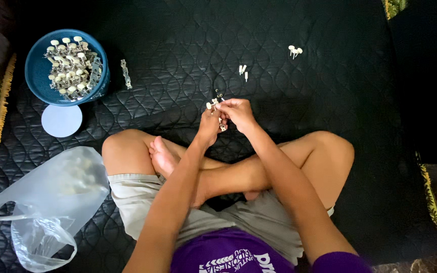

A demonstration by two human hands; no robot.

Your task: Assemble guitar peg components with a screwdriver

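I sit cross-legged on a black quilted mat (289, 30). My left hand (209, 126) and my right hand (236, 112) meet in front of my knees, both pinching a small metal tuning-peg strip with cream knobs (215, 102). The strip sticks up between my fingertips and part of it is hidden by my fingers. Beyond my hands lie a few loose cream pegs (243, 71) and a small cluster of cream knobs (295, 50).
A blue bowl (39, 76) full of several peg strips stands at the far left, a lone metal strip (125, 74) beside it. A round pale lid (61, 120) lies below the bowl. A clear plastic bag (46, 202) rests by my left knee.
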